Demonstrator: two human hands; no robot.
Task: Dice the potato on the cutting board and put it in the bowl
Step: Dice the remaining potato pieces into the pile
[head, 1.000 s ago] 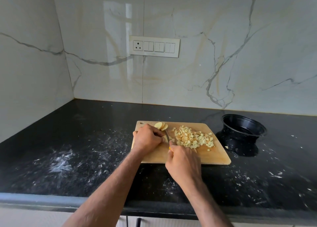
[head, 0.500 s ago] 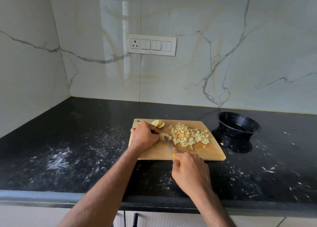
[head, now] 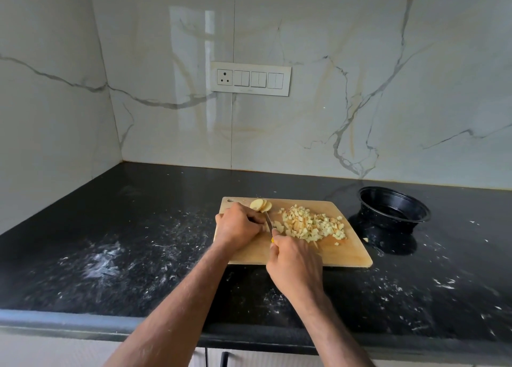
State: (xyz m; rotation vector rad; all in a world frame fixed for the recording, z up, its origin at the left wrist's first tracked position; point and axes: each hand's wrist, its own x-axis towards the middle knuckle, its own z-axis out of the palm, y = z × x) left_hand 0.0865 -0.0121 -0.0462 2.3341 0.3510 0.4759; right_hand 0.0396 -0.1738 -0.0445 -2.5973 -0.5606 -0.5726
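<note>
A wooden cutting board (head: 352, 250) lies on the black counter. A heap of pale diced potato (head: 313, 224) covers its middle right. A few round potato slices (head: 261, 205) lie near the board's far left corner. My left hand (head: 237, 226) curls its fingers down on potato pieces beside the blade; those pieces are mostly hidden. My right hand (head: 295, 267) grips the yellow handle of a small knife (head: 268, 220), whose blade points away from me between hand and heap. A black bowl (head: 394, 208) stands to the right of the board with nothing visible in it.
The black stone counter (head: 124, 244) is streaked with white powder left of and in front of the board. A small potato bit (head: 365, 239) lies on the counter by the bowl. A switch panel (head: 250, 78) sits on the marble wall behind.
My right hand drew the knife back toward me, then moved it forward again beside my left hand. My left hand stayed on the potato. The camera view shifted slightly.
</note>
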